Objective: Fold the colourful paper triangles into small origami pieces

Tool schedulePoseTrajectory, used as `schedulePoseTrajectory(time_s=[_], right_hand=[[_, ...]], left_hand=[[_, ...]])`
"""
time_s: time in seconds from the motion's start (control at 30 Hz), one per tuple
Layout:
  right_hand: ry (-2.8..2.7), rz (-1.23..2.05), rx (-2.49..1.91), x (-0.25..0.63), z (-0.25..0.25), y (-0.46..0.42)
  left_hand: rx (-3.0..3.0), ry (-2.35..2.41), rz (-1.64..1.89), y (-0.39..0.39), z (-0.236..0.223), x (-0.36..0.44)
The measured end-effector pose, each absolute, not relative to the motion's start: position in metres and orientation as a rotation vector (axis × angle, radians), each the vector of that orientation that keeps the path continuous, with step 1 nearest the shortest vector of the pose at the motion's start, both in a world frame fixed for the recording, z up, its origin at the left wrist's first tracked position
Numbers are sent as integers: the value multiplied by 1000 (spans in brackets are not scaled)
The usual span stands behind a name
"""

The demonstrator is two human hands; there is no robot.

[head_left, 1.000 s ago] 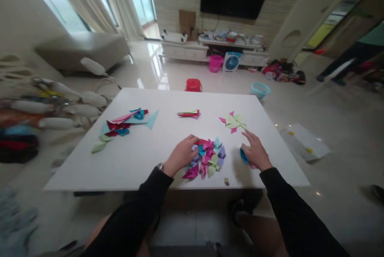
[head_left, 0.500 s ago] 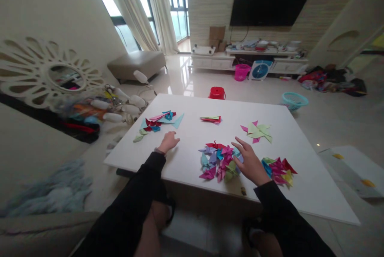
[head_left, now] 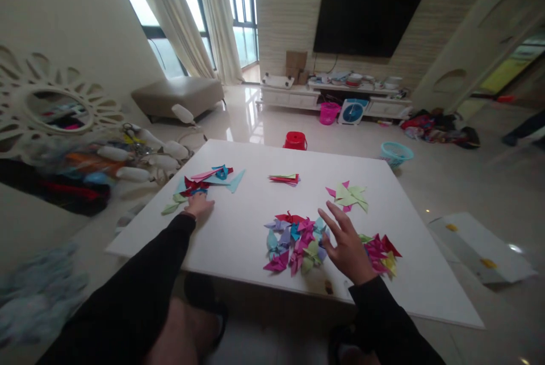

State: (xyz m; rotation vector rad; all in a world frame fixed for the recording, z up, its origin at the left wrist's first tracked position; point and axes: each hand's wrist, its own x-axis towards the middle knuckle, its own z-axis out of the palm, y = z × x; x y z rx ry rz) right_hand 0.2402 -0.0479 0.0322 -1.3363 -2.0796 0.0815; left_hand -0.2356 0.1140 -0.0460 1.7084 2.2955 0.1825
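My left hand (head_left: 198,206) reaches to the left group of folded papers, its thumb apart from its fingers. Its fingertips are at a blue folded paper (head_left: 199,191) and beside a dark red one (head_left: 192,185); I cannot tell whether they touch. A pale green folded paper (head_left: 171,206) lies to its left. My right hand (head_left: 347,244) hovers with spread fingers, holding nothing. It is between a pile of colourful paper cranes (head_left: 293,243) and a smaller pile of folded papers (head_left: 380,248), which it partly covers.
On the white table (head_left: 247,229) also lie a narrow paper stack (head_left: 284,179) and green and pink crossed pieces (head_left: 349,196). Beyond its far edge stands a red bucket (head_left: 295,141). A blue basket (head_left: 397,153) and a white box (head_left: 479,246) are to the right.
My left hand has moved left to the folded papers at the table's left side. My right hand stays spread near the cranes. The view has tilted up and shifted right.
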Motion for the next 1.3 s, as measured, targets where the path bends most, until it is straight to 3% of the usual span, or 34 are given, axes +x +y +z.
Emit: schedulePoseTrajectory(time_s=[0.27,0.43,0.57,1.03,1.3], right_hand=[[-1780,235,-1546,244,27,-42],[-1788,229,-1545,239,19,-39],[-1834,243,-1517,230,20,-42],[-1703,155,-1278,211,35,-46],[-1880,295,-1250,205,33,-49]], left_hand=[[1848,2110,437,91,-17,-179],[2064,1439,864,12,19,-71],[2196,1110,875,-24,24,-16],[2582,798,765,-17,14,-7],[2637,735,754,-21,22,-5]])
